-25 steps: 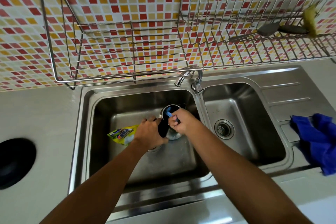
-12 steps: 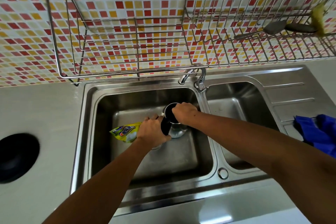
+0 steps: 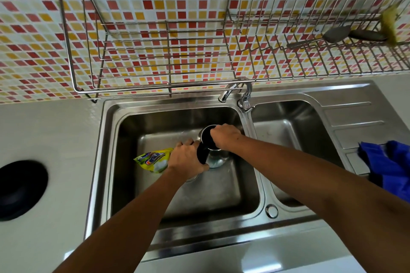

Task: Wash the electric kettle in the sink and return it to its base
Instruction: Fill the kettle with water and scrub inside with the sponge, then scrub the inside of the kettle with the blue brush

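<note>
The sink (image 3: 106, 162) is taken as the landmark here; it's a stainless double-bowl one set into a pale counter (image 3: 55, 139). Nearest the camera, two bare forearms are stretched over the sink's front rim and into the left bowl. The left hand (image 3: 186, 159) is wrapped shut around the black handle (image 3: 202, 153) of the electric kettle (image 3: 216, 157); the kettle is held inside the left bowl, toward its back right part, with its open mouth turned up. The right hand (image 3: 225, 137) is laid over the kettle's rim with the fingers tucked down into the opening, so it's closed on the kettle too; whether anything else is pinched in those fingers can't be told. Just left of the left hand, a yellow-green pouch (image 3: 153, 159) is lying on the bowl floor. On the strip between the two bowls, near the front, a round metal button (image 3: 271, 211) is seen. Off the sink's left side, a black round disc (image 3: 21, 190) is sat on the counter; over on the right, a blue cloth (image 3: 388, 162) is bunched on the drainboard. At the sink's back edge the tap (image 3: 241, 95) is mounted between the bowls; above and behind that, a wire dish rack (image 3: 168, 62) is hung against the mosaic tile wall (image 3: 33, 29); a spatula (image 3: 328, 36) and a yellow sponge (image 3: 389, 24) are parked at its far right end.
</note>
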`<state>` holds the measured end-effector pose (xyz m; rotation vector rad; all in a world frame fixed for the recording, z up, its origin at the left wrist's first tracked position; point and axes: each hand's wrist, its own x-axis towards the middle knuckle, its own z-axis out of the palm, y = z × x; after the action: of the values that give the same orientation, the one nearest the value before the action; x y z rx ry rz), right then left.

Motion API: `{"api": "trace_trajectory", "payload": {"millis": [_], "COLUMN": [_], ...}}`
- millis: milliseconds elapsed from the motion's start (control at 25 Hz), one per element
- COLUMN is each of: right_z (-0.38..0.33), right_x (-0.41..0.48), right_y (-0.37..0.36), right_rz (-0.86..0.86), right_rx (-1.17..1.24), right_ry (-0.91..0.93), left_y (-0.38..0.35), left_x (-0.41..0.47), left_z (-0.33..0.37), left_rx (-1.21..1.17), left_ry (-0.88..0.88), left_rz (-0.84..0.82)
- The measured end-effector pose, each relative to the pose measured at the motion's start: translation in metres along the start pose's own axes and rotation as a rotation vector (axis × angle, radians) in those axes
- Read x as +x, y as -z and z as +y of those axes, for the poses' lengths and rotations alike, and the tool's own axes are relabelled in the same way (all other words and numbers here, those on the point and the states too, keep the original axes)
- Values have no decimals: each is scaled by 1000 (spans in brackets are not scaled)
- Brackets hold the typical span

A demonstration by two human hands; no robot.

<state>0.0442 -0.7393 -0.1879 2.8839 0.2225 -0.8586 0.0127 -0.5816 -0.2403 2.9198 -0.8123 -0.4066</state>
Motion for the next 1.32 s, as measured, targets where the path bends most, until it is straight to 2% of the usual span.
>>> {"api": "trace_trajectory", "payload": {"millis": [120,240,320,400,520,600,680,760,920,1040,1200,1320], "right_z": [0,13,24,30,37,35,26,15,5,-8,-20,-14], "right_x": [0,-13,-38,-71,-121,-142,-152,-148,-112,-105,-118,-101], "right_y": [1,0,-7,-17,-29,-41,-58,-75,-116,-131,-122,-130], "right_rz": [-82,-134,-25,104,199,303,325,242,73,143,331,378], "right_rx": [109,383,589,911,1375,1513,1533,1521,1405,1441,1463,1404], "right_ry": [-105,-125,-124,-191,-238,-232,-222,-228,-457,-499,-241,-341], "left_y": [2,7,10,14,17,21,25,28,32,23,19,25], "left_x": [-1,-4,-5,-8,-15,-22,-28,-34,-53,-66,-71,-73], "left_z": [2,6,8,12,16,17,16,10,-1,-9,-23,-26], "left_rx": [-18,-16,-20,-3,-81,-175,-267,-396,-482,-513,-600,-672], "left_ry": [23,67,103,123,157,200,245,284,312,349,409,427], "left_rz": [-2,-23,-28,-34,-28,-3,-6,-25,-52,-95,-61,-29]}}
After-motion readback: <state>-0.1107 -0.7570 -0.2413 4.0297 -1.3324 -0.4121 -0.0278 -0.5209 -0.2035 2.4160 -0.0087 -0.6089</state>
